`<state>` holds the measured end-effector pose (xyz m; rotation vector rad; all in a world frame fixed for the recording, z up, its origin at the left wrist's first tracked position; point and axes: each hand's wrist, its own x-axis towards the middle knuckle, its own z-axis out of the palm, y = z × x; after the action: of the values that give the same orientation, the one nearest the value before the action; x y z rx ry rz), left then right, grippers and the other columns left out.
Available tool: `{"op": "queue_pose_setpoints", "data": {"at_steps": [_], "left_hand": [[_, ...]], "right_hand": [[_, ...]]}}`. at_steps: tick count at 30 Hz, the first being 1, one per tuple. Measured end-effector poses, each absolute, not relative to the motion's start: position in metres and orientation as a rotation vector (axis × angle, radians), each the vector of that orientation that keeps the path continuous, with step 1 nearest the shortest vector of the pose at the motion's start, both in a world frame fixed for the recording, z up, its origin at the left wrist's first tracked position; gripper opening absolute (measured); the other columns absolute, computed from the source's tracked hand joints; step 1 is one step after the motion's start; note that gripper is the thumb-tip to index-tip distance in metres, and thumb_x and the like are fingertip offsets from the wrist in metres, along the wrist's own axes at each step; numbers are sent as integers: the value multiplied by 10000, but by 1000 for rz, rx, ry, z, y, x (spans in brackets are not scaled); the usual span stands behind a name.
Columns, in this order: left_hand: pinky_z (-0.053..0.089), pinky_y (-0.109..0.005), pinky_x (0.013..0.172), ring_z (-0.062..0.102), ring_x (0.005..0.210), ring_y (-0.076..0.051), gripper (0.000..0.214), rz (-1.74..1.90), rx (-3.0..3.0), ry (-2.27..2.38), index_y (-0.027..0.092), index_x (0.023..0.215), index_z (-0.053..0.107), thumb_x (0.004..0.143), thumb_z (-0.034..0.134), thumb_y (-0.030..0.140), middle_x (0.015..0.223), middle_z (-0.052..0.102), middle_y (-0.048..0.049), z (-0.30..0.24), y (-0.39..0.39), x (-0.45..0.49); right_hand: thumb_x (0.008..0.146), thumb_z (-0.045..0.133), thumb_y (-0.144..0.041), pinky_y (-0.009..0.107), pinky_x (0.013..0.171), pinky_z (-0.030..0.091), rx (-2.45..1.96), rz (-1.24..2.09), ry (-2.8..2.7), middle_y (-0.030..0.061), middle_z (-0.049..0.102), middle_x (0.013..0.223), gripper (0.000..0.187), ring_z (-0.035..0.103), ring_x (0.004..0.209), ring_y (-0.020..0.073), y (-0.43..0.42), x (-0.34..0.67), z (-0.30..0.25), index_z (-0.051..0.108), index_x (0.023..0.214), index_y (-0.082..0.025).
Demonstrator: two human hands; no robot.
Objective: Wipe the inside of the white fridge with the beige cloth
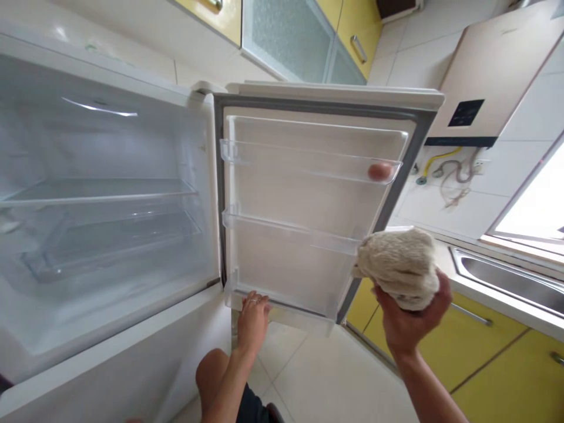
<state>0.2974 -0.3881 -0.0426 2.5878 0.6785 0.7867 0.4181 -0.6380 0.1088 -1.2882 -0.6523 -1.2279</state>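
The fridge door (299,194) stands wide open, with clear plastic bins along its inner side. My left hand (254,320) is at the lowest door bin (286,305), fingers bent over its front rim near the hinge side. A folded beige cloth (400,264) is in my right hand (414,320), held up by the free edge of the door with the fingers wrapped round its underside. The cloth overlaps the end of the middle door bin (291,226) in view; I cannot tell whether it touches it.
A brownish egg (380,171) lies in the top door bin (308,161). To the left is the fridge interior with a glass shelf (106,188) and a clear drawer (118,241). Yellow cabinets (440,352), a sink (511,279) and a water heater (493,76) are on the right.
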Motion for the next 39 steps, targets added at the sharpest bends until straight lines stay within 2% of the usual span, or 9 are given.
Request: {"op": "queue_pose_setpoints", "data": {"at_steps": [3,6,12,16,20,25,31,35,39], "left_hand": [[387,-464,1181,614,1241,-259,238,792,2567,703,188,1059,759,932,564,135,1131,750,-90,-38,-389,297],[392,-479,1176,640,1191,-255,202,796,2559,713,198,1030,761,907,615,134,1092,748,-82,-39,-390,296],[433,-500,1142,640,1174,-282,193,841,2546,730,185,1041,749,914,609,144,1038,740,-78,-42,-394,298],[456,-496,1110,646,1139,-280,202,815,2520,767,186,1028,749,904,604,120,1038,738,-86,-40,-396,300],[468,-482,1073,641,1111,-266,249,849,2483,781,204,954,754,905,550,70,1000,737,-72,-39,-396,299],[425,-464,1110,623,1122,-254,307,860,2437,793,201,898,762,899,516,18,970,742,-53,-40,-397,300],[422,-481,1108,617,1130,-266,249,880,2426,788,210,899,766,899,566,62,969,736,-50,-41,-398,304],[442,-501,1086,625,1111,-272,234,921,2430,779,217,896,762,888,581,68,954,729,-44,-42,-399,304],[439,-513,1095,627,1099,-266,224,953,2446,769,217,907,751,887,583,71,961,724,-37,-43,-400,304]], "right_hand": [[669,878,-299,592,1023,519,-1342,-1585,-1027,131,556,1348,871,579,1256,351,-597,418,121,480,1443,-280],[739,810,-217,593,1070,500,-1364,-1703,-1239,131,520,1413,776,530,1321,339,-544,405,128,474,1432,-306],[855,612,-189,674,1178,325,-1526,-1471,-1496,88,579,1399,532,456,1376,322,-437,377,130,546,1346,-382],[912,541,-211,703,1196,226,-1697,-1244,-1717,84,543,1480,525,409,1403,328,-383,352,150,529,1407,-383],[934,503,-255,584,1101,391,-1690,-1203,-2013,122,471,1526,547,402,1366,329,-348,325,184,449,1474,-325],[907,492,-254,430,852,523,-1897,-1058,-2041,143,562,1339,463,510,1188,323,-320,311,229,512,1369,-274],[784,642,-385,310,724,487,-2150,-670,-1968,105,635,1174,513,621,978,260,-313,331,274,558,1272,-253],[722,668,-343,251,671,423,-2086,-430,-1943,47,681,1028,441,595,842,177,-341,360,294,603,1136,-205],[683,684,-303,218,664,443,-2137,68,-1743,-4,704,944,408,596,799,138,-368,394,299,629,1073,-196]]}}
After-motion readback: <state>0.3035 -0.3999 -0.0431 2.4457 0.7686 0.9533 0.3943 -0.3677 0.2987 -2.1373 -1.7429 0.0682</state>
